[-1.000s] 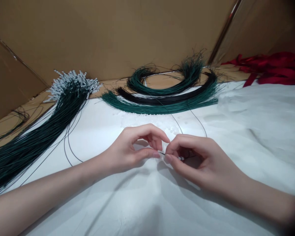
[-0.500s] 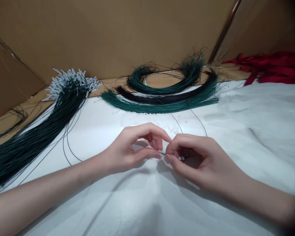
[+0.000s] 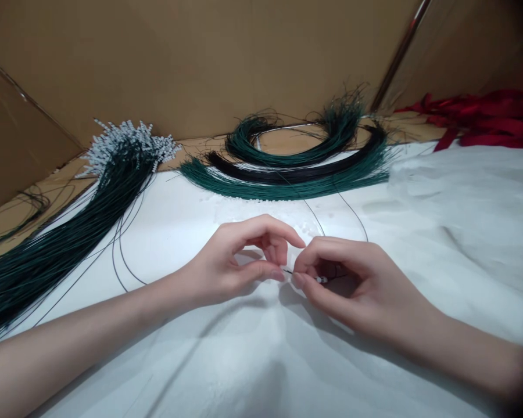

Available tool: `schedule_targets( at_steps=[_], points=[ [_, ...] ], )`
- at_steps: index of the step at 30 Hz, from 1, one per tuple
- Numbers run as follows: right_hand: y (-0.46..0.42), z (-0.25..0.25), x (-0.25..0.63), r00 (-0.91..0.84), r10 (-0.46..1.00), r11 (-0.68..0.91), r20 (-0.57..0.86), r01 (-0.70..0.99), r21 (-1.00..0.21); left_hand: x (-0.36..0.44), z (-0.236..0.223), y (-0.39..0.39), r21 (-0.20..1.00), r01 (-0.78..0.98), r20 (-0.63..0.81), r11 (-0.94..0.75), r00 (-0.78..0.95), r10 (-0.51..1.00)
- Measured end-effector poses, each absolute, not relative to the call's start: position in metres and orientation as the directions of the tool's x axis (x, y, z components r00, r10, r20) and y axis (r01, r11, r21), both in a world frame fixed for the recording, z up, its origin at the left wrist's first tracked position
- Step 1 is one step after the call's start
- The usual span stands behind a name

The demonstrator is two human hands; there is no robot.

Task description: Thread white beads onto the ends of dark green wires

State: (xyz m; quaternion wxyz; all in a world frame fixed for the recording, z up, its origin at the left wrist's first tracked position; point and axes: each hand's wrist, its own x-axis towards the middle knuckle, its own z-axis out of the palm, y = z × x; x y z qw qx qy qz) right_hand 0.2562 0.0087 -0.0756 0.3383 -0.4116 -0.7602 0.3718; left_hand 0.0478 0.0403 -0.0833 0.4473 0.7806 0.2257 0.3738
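Near the middle of the white surface, my right hand point(image 3: 357, 284) pinches a thin dark wire point(image 3: 289, 271) between thumb and forefinger. Small white beads point(image 3: 321, 280) sit on the wire just behind those fingertips, partly hidden by the hand. The wire's short end points toward my left hand point(image 3: 239, 261), whose thumb and curled fingers come together beside it. Whatever lies between those left fingertips is too small and hidden to make out. The left forefinger reaches over to the right fingertips. Loose white beads point(image 3: 294, 217) lie beyond both hands.
At left lies a thick bundle of dark green wires point(image 3: 65, 249) with white beaded ends point(image 3: 126, 142). Curved bundles of green wire point(image 3: 261, 188) and black wire point(image 3: 283, 173) rest at the back. Red ribbon point(image 3: 497, 119) is piled at back right, before a cardboard wall point(image 3: 200, 58).
Almost nothing differs. Both hands keep their hold, and the left forefinger has shifted very slightly toward the right hand.
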Motion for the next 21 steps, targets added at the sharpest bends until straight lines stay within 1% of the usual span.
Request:
schedule_targets(
  at_steps=[14, 21],
  points=[
    [0.0089, -0.0771, 0.2585, -0.44, 0.865, 0.421, 0.242, 0.373, -0.827, 0.0482, -0.0824, 0.0405, 0.888, -0.011, 0.366, -0.459, 0.619, 0.695],
    [0.0076, -0.0772, 0.2584, -0.441, 0.865, 0.416, 0.241, 0.36, -0.835, 0.0494, -0.0822, 0.0398, 0.865, -0.004, 0.402, -0.502, 0.603, 0.689]
  ],
)
